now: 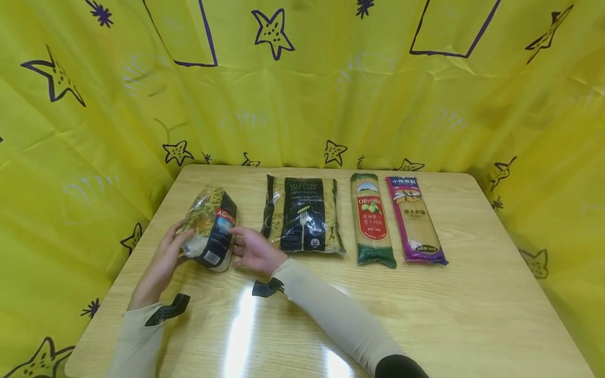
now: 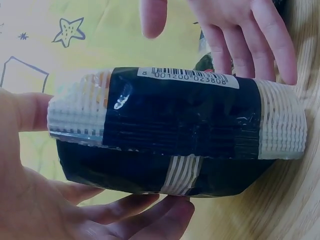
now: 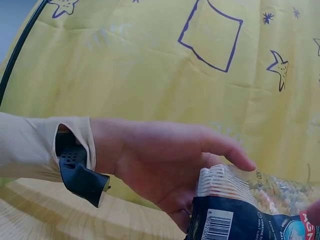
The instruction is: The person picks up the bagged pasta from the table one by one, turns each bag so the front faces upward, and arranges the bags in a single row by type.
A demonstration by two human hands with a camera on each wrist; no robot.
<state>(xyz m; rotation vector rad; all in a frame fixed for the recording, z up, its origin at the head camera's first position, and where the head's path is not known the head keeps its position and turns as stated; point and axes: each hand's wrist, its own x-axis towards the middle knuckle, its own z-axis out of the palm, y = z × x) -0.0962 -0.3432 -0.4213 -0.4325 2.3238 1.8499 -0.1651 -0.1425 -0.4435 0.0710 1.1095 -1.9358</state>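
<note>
A pasta bag (image 1: 203,226) with a clear window of spiral pasta, a dark blue panel and a red brand label tilts over the table's left side. My left hand (image 1: 165,257) grips it at its lower left, thumb on one face and fingers on the other, as the left wrist view shows. That view faces the bag's barcode end (image 2: 185,110). My right hand (image 1: 255,252) is at the bag's right side, a fingertip overlapping the label and the other fingers extended beside it. Only a right fingertip (image 3: 314,214) shows in the right wrist view.
Right of the held bag lie a black-panelled penne bag (image 1: 302,215), a green and red spaghetti pack (image 1: 373,220) and a purple-edged noodle pack (image 1: 417,220), side by side on the wooden table (image 1: 425,315). A yellow curtain (image 1: 307,105) with drawn stars surrounds the table.
</note>
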